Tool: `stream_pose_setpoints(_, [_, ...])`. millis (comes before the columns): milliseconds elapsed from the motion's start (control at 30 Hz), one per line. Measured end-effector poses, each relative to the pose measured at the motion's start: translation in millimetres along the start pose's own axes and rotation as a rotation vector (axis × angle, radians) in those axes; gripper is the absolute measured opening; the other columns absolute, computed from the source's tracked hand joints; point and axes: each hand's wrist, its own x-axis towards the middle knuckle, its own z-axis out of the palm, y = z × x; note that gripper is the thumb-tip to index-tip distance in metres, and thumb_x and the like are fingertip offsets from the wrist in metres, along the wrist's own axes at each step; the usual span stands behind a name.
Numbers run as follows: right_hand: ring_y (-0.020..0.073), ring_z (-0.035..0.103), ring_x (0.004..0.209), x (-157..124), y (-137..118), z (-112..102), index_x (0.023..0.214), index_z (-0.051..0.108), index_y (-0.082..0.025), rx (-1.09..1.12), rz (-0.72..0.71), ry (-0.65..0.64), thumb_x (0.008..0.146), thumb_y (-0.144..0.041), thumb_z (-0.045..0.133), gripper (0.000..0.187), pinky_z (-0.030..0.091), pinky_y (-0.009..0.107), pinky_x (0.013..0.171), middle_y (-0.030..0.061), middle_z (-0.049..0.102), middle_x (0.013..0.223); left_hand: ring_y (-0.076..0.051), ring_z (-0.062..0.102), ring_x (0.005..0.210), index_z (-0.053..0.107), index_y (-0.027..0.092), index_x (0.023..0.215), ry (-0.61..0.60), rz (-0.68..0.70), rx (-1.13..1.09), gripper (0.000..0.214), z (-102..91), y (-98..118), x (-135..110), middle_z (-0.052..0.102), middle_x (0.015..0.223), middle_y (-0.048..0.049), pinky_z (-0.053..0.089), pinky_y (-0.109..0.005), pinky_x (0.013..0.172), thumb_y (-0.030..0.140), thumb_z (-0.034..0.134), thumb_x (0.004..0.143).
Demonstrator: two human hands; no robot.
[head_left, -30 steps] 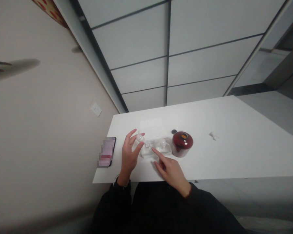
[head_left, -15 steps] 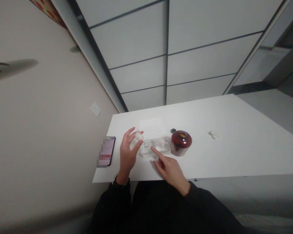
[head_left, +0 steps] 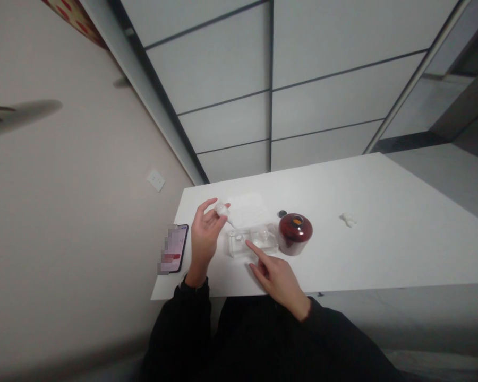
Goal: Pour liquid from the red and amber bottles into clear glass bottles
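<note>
Between the thumb and fingers of my left hand (head_left: 205, 228) is a small clear round bulb (head_left: 222, 209) with a thin tip. It is tilted, its tip slanting down toward the left end of a clear plastic tray (head_left: 233, 251). Clear rounded pieces (head_left: 259, 235) sit in the tray. My right hand (head_left: 279, 278) has its index finger stretched to the tray's front edge, the thumb apart and the other fingers curled. No object shows in that hand. Beside the tray's right end stands a dark red, wide-bodied jar (head_left: 295, 233) with an opening on top.
A small black cap (head_left: 282, 214) lies behind the jar. Paper-like white sheeting (head_left: 253, 206) is behind the tray. A phone (head_left: 177, 249) rests at the table's left edge, and a crumpled white piece (head_left: 347, 219) lies to the right on the white table (head_left: 402, 239).
My left hand has moved slightly back and left with the clear bulb, whose tip has turned from pointing up to slanting down. My right hand has stayed at the tray.
</note>
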Motion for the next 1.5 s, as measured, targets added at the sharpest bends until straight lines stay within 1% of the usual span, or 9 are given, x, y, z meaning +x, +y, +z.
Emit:
stream_pose_setpoints(267, [0.0179, 0.063, 0.062, 0.0, -0.3, 0.3, 0.161, 0.047, -0.023, -0.005, 0.0, -0.003, 0.105, -0.029, 0.055, 0.057, 0.045, 0.027, 0.065, -0.0029, 0.065, 0.071, -0.024, 0.072, 0.104, 0.072, 0.017, 0.117, -0.093, -0.188, 0.015, 0.052, 3.4, -69.9, 84.2, 0.076, 0.105, -0.0094, 0.056, -0.035, 0.093, 0.042, 0.089, 0.074])
stream_pose_setpoints(467, [0.0173, 0.06, 0.06, 1.4, -0.7, -0.4, 0.161, 0.047, -0.021, -0.007, -0.015, -0.013, 0.107, -0.03, 0.052, 0.055, 0.044, 0.027, 0.063, -0.0032, 0.063, 0.07, -0.019, 0.072, 0.087, 0.07, 0.016, 0.127, -0.176, -0.293, -0.026, 0.063, 8.1, -114.2, 85.4, 0.071, 0.096, -0.0058, 0.057, -0.032, 0.083, 0.054, 0.084, 0.079])
stream_pose_setpoints(667, [0.0159, 0.059, 0.058, 0.8, 0.5, 0.7, 0.161, 0.046, -0.018, -0.014, -0.041, 0.005, 0.11, -0.033, 0.048, 0.053, 0.044, 0.026, 0.062, -0.0041, 0.06, 0.068, -0.025, 0.07, 0.113, 0.072, 0.019, 0.126, -0.172, -0.262, 0.055, 0.054, 7.7, -124.5, 86.0, 0.072, 0.126, -0.0125, 0.057, -0.032, 0.092, 0.039, 0.087, 0.078])
stream_pose_setpoints(833, [0.0156, 0.06, 0.058, 0.9, -3.2, 0.0, 0.162, 0.044, -0.017, -0.062, -0.095, 0.028, 0.11, -0.032, 0.048, 0.054, 0.045, 0.026, 0.061, -0.0043, 0.061, 0.069, -0.025, 0.071, 0.109, 0.074, 0.018, 0.123, -0.165, -0.215, 0.191, 0.043, 9.8, -129.0, 86.3, 0.077, 0.113, -0.0101, 0.055, -0.036, 0.098, 0.032, 0.082, 0.082])
stream_pose_setpoints(1033, [0.0127, 0.056, 0.051, -8.0, -0.6, -10.7, 0.152, 0.056, -0.017, -0.048, -0.177, 0.246, 0.108, -0.023, 0.05, 0.045, 0.044, 0.024, 0.055, -0.0052, 0.061, 0.065, -0.034, 0.062, 0.124, 0.079, 0.022, 0.109, -0.14, -0.102, 0.422, 0.032, 7.1, -115.9, 85.1, 0.077, 0.119, -0.0108, 0.035, -0.055, 0.122, 0.026, 0.088, 0.079])
stream_pose_setpoints(1133, [0.0131, 0.056, 0.05, -12.0, 5.3, -17.0, 0.148, 0.061, -0.016, -0.085, -0.142, 0.311, 0.108, -0.022, 0.05, 0.042, 0.045, 0.024, 0.055, -0.0043, 0.062, 0.063, -0.035, 0.049, 0.142, 0.074, 0.021, 0.125, -0.177, -0.015, 0.455, 0.041, 10.7, -90.5, 78.8, 0.065, 0.143, -0.0149, 0.024, -0.058, 0.128, 0.029, 0.081, 0.086])
stream_pose_setpoints(1300, [0.0154, 0.063, 0.058, -10.3, 9.3, -20.0, 0.15, 0.06, -0.017, -0.12, -0.093, 0.255, 0.109, -0.026, 0.046, 0.044, 0.049, 0.025, 0.063, 0.0009, 0.071, 0.072, -0.029, 0.066, 0.129, 0.06, 0.028, 0.148, -0.6, 0.067, 0.361, 0.057, 17.2, -29.5, 40.6, 0.069, 0.144, -0.0109, 0.044, -0.048, 0.119, 0.045, 0.074, 0.096])
stream_pose_setpoints(1367, [0.0157, 0.064, 0.059, -9.2, 9.6, -19.5, 0.15, 0.061, -0.018, -0.113, -0.067, 0.243, 0.109, -0.026, 0.045, 0.044, 0.049, 0.025, 0.063, 0.0019, 0.072, 0.074, -0.031, 0.061, 0.139, 0.041, 0.032, 0.162, -0.814, 0.099, 0.432, 0.077, 17.4, -12.4, 23.4, 0.066, 0.15, -0.0105, 0.037, -0.053, 0.126, 0.046, 0.076, 0.096])
stream_pose_setpoints(1500, [0.0153, 0.061, 0.056, -10.9, 10.5, -17.1, 0.148, 0.063, -0.018, -0.086, -0.032, 0.245, 0.109, -0.027, 0.047, 0.043, 0.048, 0.025, 0.062, 0.0013, 0.071, 0.07, -0.035, 0.048, 0.153, 0.029, 0.034, 0.167, -0.956, 0.221, 0.598, 0.085, 20.8, -3.6, 4.7, 0.053, 0.164, -0.0128, 0.029, -0.064, 0.129, 0.043, 0.076, 0.097])
